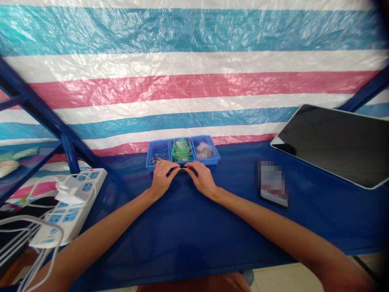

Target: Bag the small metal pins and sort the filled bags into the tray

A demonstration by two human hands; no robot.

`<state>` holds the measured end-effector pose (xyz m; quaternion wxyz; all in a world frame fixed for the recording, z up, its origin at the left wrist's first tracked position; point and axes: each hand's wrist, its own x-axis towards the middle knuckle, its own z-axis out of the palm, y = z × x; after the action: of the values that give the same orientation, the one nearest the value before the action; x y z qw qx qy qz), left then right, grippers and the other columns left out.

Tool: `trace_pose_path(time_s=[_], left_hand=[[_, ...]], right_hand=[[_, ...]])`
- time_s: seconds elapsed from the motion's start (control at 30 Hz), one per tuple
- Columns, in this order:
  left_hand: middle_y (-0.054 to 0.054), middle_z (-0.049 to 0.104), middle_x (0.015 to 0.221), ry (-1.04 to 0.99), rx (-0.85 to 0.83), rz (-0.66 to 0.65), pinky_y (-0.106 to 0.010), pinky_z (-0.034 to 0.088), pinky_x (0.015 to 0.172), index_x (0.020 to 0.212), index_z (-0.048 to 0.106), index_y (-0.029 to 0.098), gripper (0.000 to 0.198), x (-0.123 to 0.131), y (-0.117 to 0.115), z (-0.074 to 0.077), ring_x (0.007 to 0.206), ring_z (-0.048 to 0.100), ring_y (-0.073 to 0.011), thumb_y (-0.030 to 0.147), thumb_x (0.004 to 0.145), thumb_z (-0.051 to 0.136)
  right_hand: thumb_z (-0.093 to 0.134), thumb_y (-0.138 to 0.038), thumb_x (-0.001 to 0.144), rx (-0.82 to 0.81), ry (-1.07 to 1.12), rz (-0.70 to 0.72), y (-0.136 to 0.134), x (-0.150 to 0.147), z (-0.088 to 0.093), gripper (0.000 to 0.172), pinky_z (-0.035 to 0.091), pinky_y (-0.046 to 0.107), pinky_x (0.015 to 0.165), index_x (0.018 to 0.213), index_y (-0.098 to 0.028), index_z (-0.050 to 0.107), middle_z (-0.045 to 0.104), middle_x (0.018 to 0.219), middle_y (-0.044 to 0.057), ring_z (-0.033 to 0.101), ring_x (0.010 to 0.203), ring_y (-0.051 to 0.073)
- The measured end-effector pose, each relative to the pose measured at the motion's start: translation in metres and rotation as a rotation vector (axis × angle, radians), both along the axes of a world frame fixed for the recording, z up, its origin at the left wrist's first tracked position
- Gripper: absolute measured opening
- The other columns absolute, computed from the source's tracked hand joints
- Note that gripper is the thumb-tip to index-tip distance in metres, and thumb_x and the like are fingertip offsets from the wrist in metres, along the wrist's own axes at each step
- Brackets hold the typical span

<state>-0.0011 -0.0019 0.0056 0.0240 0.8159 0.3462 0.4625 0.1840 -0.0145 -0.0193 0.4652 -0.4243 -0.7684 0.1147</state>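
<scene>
Where the slim silvery-and-dark rod-like piece is held: roughly level between the left bare hand and the right bare hand, just in front of a blue plastic three-compartment tray.
Weight and stiffness: probably very light and rigid, if its glint means metal.
Surface: likely smooth, so it could roll or slip under a loose pinch; fragility is hard to judge.
Best hold: near each end, thumb against forefinger, with gentle pressure.
Left hand: thumb and fingers drawn into a narrow pinch on the piece's left part.
Right hand: pinched just as narrow on its right part, both ends being hard to make out.
Tray contents: loose thin metal pins at left, green plastic packets in the middle, clear plastic packets at right.
Glossy dark-blue table: carries the tray.
</scene>
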Motion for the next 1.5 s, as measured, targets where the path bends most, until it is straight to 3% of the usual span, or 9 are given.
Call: trace_pose_path(time_s=[0.43,0.73,1.0,1.5], left_hand=[[-0.002,0.068,0.083,-0.005,-0.039,0.003,-0.034,0.041,0.081,0.095,0.064,0.020,0.015,-0.0011,-0.0009,0.0012,0.081,0.060,-0.0162,0.031,0.086,0.059],[-0.003,0.068,0.083,0.006,-0.027,-0.003,-0.035,0.041,0.081,0.085,0.064,0.020,0.013,-0.0020,0.0006,0.0002,0.082,0.059,-0.0165,0.029,0.088,0.055],[-0.003,0.065,0.078,0.024,-0.048,-0.016,-0.034,0.041,0.080,0.079,0.061,0.018,0.020,-0.0025,0.0006,-0.0004,0.080,0.057,-0.0159,0.029,0.091,0.049],[-0.005,0.067,0.082,-0.096,-0.038,-0.053,-0.033,0.049,0.078,0.085,0.065,0.018,0.015,-0.0020,-0.0027,-0.0010,0.081,0.060,-0.0163,0.029,0.088,0.055]], right_hand=[[0.042,-0.029,0.095,-0.016,-0.011,0.012,-0.0027,-0.0003,0.0057,0.022,0.043,0.031,0.081,0.089,-0.019,0.061,0.063,0.087,0.005,0.057,0.084,0.018],[0.045,-0.032,0.094,-0.027,0.021,0.011,-0.0061,0.0004,0.0087,0.019,0.043,0.032,0.080,0.100,-0.020,0.059,0.064,0.091,0.005,0.057,0.084,0.019],[0.040,-0.032,0.096,-0.022,-0.044,0.021,-0.0062,0.0001,0.0088,0.025,0.042,0.031,0.078,0.088,-0.019,0.060,0.062,0.085,0.005,0.057,0.080,0.018],[0.037,-0.028,0.097,-0.023,-0.143,0.023,-0.0051,-0.0009,0.0102,0.027,0.038,0.030,0.074,0.084,-0.019,0.059,0.061,0.083,0.005,0.054,0.079,0.017]])
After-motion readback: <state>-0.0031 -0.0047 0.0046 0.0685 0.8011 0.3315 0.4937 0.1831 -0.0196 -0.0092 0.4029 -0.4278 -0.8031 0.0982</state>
